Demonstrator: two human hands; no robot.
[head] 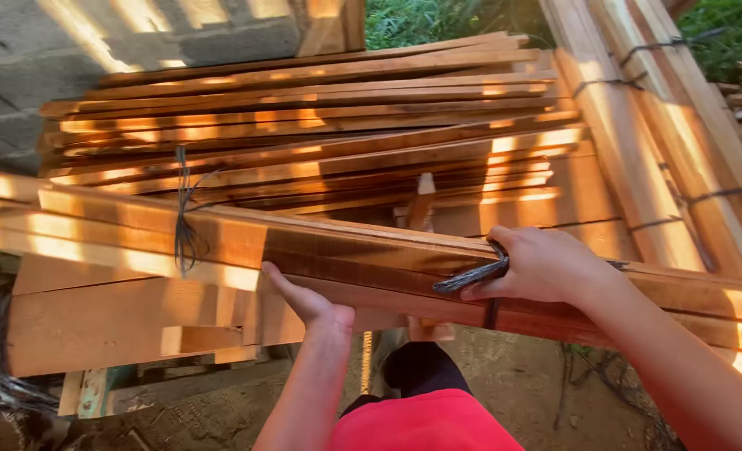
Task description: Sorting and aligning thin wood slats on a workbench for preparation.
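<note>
My left hand (pixel 308 302) supports the tied plank bundle (pixel 245 242) from beneath, fingers extended flat. My right hand (pixel 542 267), at 3 o'clock, is closed around its black strap (pixel 471 276). Risk: the strap may slip or snap, dropping the bundle.

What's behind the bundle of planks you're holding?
Behind the tied plank bundle lies a big stack of loose wooden slats. The bundle covers the stack's lower part, so that stays hidden.

we find open room only below the tied plank bundle (pixel 220 238), over the dirt floor (pixel 521 384). ahead, the stacked slats (pixel 321 125) block us; to the right, leaning strapped boards (pixel 638 142) close the side.
</note>
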